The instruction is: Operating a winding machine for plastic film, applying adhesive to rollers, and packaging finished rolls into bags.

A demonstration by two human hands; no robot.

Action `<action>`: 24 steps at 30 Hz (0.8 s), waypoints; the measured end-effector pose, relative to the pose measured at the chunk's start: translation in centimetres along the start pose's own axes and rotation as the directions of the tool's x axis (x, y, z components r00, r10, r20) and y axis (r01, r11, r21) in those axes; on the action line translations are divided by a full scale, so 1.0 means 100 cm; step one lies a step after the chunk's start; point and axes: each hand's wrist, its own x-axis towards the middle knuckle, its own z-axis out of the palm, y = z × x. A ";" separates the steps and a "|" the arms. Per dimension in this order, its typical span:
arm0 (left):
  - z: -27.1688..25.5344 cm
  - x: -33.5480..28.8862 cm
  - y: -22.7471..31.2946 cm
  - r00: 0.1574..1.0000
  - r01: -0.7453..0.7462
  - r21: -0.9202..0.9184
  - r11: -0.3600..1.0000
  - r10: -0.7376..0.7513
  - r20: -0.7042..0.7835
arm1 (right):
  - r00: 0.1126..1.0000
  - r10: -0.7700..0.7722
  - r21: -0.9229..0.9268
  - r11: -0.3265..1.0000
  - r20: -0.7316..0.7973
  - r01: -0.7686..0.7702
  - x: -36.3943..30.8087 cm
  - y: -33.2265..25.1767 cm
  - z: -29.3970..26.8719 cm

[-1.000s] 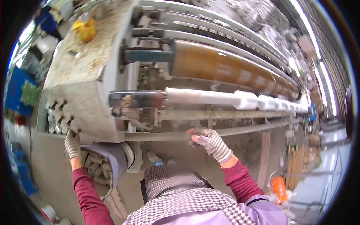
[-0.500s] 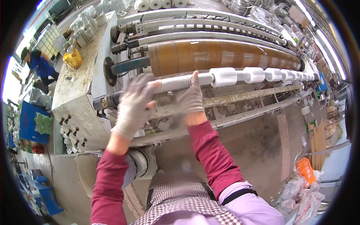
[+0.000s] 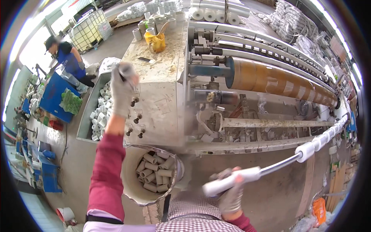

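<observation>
A long metal rod [image 3: 282, 165] slants out from the machine's right side toward me, its near end lowered off the frame. Several white film rolls [image 3: 305, 152] sit along its far part. At its near end my right hand [image 3: 231, 199] is wrapped round a white roll [image 3: 232, 181], slightly blurred. My left hand [image 3: 121, 91] is raised beside the machine's white cabinet, closed on a short tube core [image 3: 126, 70]; motion smears its fingers. Below and between my arms stands a pale bucket [image 3: 129, 189] filled with several grey-brown tube cores [image 3: 151, 167].
A yellow jug [image 3: 155, 42] and several cores stand on the cabinet top [image 3: 168, 73], near a knife [image 3: 146, 60]. A brown roller [image 3: 278, 79] spans the machine. Left is a bin [image 3: 83, 129] of white rolls. Another person [image 3: 69, 58] works at far left.
The rod's near end has come off the machine and swung toward me. My left hand has moved left with a tube core; my right has dropped lower and grips a white roll.
</observation>
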 end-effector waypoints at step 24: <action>0.090 -0.189 -0.023 0.926 0.345 0.227 0.911 -0.370 0.078 | 0.861 -0.340 -0.091 0.939 -0.378 0.331 0.053 -0.315 -0.358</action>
